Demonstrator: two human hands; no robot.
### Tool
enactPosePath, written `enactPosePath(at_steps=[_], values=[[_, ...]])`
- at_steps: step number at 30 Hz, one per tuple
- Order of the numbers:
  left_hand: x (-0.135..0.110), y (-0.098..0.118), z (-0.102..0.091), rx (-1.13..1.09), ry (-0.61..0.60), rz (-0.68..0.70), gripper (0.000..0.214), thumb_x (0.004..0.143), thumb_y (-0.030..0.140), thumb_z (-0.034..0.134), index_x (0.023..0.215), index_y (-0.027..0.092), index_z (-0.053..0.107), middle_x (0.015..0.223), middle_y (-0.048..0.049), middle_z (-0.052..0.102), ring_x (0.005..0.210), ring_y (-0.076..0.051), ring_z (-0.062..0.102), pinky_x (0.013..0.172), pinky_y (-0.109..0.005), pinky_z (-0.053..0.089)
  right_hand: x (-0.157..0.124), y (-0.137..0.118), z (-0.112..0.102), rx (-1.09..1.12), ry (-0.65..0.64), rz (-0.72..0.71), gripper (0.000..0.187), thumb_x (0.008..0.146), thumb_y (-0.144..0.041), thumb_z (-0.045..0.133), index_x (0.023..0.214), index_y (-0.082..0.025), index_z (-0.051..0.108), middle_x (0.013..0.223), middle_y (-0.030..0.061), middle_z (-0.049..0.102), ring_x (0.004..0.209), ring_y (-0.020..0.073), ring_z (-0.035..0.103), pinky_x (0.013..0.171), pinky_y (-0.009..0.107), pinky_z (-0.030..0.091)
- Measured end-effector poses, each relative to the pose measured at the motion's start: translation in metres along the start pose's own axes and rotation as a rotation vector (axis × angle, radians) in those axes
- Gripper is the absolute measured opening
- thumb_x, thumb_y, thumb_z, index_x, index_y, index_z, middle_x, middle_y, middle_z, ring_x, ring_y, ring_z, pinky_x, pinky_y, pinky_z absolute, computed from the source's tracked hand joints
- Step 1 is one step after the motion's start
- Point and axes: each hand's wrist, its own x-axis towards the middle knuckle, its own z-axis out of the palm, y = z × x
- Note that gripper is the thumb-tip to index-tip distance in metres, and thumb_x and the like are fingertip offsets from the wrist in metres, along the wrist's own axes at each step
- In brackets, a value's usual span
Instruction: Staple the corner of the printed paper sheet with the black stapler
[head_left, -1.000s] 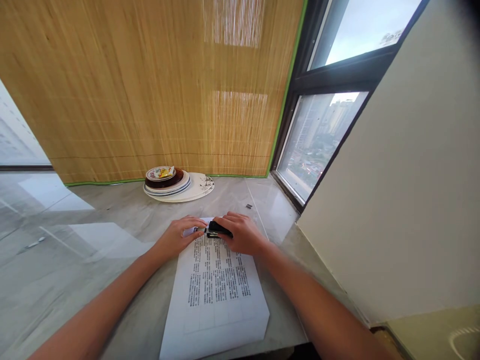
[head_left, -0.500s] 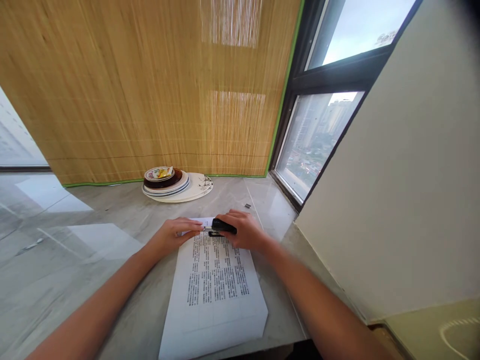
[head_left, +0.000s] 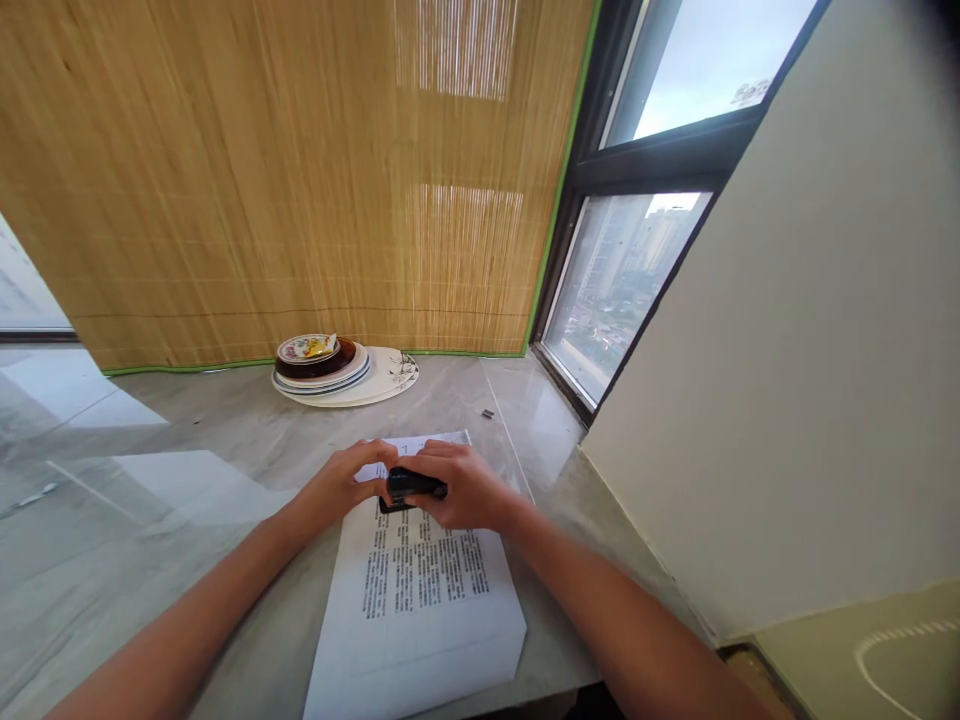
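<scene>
A black stapler (head_left: 415,484) is above the upper part of a printed sheet of paper (head_left: 420,650). My right hand (head_left: 466,488) is closed around its body from the right. At the stapler's left end, the bent fingers and thumb of my left hand (head_left: 362,476) grip its tip, leaving a gap between thumb and fingers. The sheet lies flat on the grey marble-look surface, its rows of print partly covered by both hands and the stapler. Beyond my right hand lies a small dark metal piece, perhaps a staple strip (head_left: 487,413).
A stack of plates (head_left: 322,380) on a white oval board (head_left: 394,375) stands at the back, with a yellow packet (head_left: 321,345) on top. Behind hangs a bamboo blind (head_left: 300,180). A window (head_left: 622,290) and a pale wall (head_left: 795,380) bound the right side.
Both hands and the stapler have come nearer and slightly left over the sheet. The silver part that stuck out of the stapler's left end no longer shows. The view has shifted slightly.
</scene>
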Motion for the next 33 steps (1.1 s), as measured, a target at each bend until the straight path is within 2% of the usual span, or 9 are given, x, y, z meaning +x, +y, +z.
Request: enactPosePath(at_steps=[4,6,9,12,15,19,23,26,33], values=[[0.002,-0.001,0.001,0.042,0.064,-0.017,0.022,0.086,0.039,0.073,0.101,0.024,0.066,0.098,0.0000,0.075,0.096,-0.021,0.070,0.089,-0.033,0.056,0.000,0.003,-0.009,0.056,0.034,0.058,0.039,0.090,-0.026,0.071,0.128,-0.023,0.065,0.102,0.0052,0.073,0.092,0.0192,0.066,0.084,0.029,0.050],[0.004,0.000,0.002,0.071,0.064,-0.027,0.027,0.092,0.043,0.068,0.113,0.026,0.066,0.110,-0.0023,0.074,0.106,-0.022,0.068,0.097,-0.038,0.054,-0.001,0.010,-0.016,0.036,0.094,0.146,0.038,0.089,-0.030,0.074,0.126,-0.024,0.065,0.103,0.0043,0.073,0.093,0.0192,0.068,0.087,0.030,0.050],[0.004,0.003,0.007,0.134,-0.056,0.021,0.042,0.100,0.045,0.057,0.140,0.029,0.056,0.140,-0.0066,0.065,0.131,-0.026,0.059,0.113,-0.045,0.045,-0.002,0.024,-0.028,-0.060,0.214,0.330,0.039,0.087,-0.031,0.076,0.123,-0.024,0.065,0.108,0.0043,0.074,0.097,0.0210,0.069,0.090,0.032,0.049],[0.002,0.004,0.012,0.214,-0.219,0.111,0.061,0.100,0.050,0.056,0.156,0.031,0.041,0.161,-0.0082,0.046,0.147,-0.030,0.045,0.122,-0.051,0.035,-0.006,0.039,-0.038,-0.155,0.225,0.451,0.038,0.085,-0.027,0.075,0.121,-0.025,0.064,0.108,0.0040,0.075,0.098,0.0226,0.069,0.089,0.032,0.049],[-0.001,0.001,0.014,0.274,-0.322,0.162,0.058,0.100,0.054,0.054,0.154,0.036,0.045,0.165,-0.0065,0.041,0.150,-0.032,0.040,0.124,-0.054,0.030,-0.012,0.053,-0.047,-0.219,0.141,0.526,0.033,0.084,-0.025,0.074,0.115,-0.025,0.065,0.101,0.0031,0.076,0.092,0.0226,0.069,0.082,0.030,0.048],[-0.003,-0.003,0.011,0.316,-0.304,0.138,0.045,0.100,0.055,0.054,0.140,0.035,0.062,0.159,-0.0063,0.049,0.147,-0.033,0.044,0.123,-0.056,0.031,-0.021,0.063,-0.058,-0.334,0.067,0.597,0.030,0.083,-0.021,0.072,0.112,-0.027,0.065,0.101,0.0039,0.075,0.091,0.0231,0.067,0.077,0.028,0.045],[-0.006,0.001,0.011,0.274,-0.299,0.143,0.048,0.101,0.051,0.053,0.145,0.030,0.056,0.161,-0.0076,0.046,0.149,-0.030,0.042,0.126,-0.053,0.027,-0.024,0.067,-0.064,-0.340,-0.009,0.604,0.029,0.082,-0.020,0.072,0.110,-0.026,0.066,0.097,0.0036,0.075,0.088,0.0220,0.067,0.072,0.027,0.042],[-0.007,0.006,0.014,0.236,-0.355,0.223,0.051,0.105,0.040,0.049,0.155,0.038,0.044,0.167,-0.0026,0.037,0.154,-0.030,0.034,0.127,-0.054,0.025,-0.023,0.065,-0.066,-0.299,-0.072,0.570,0.029,0.081,-0.018,0.072,0.110,-0.024,0.067,0.096,0.0033,0.075,0.086,0.0204,0.066,0.072,0.026,0.042],[-0.009,0.012,0.013,0.247,-0.390,0.237,0.059,0.101,0.027,0.053,0.155,0.049,0.040,0.170,0.0003,0.029,0.155,-0.043,0.023,0.121,-0.072,0.021,-0.020,0.047,-0.071,-0.061,-0.258,0.357,0.032,0.079,-0.019,0.078,0.109,-0.022,0.069,0.096,0.0008,0.073,0.085,0.0168,0.066,0.077,0.025,0.046]])
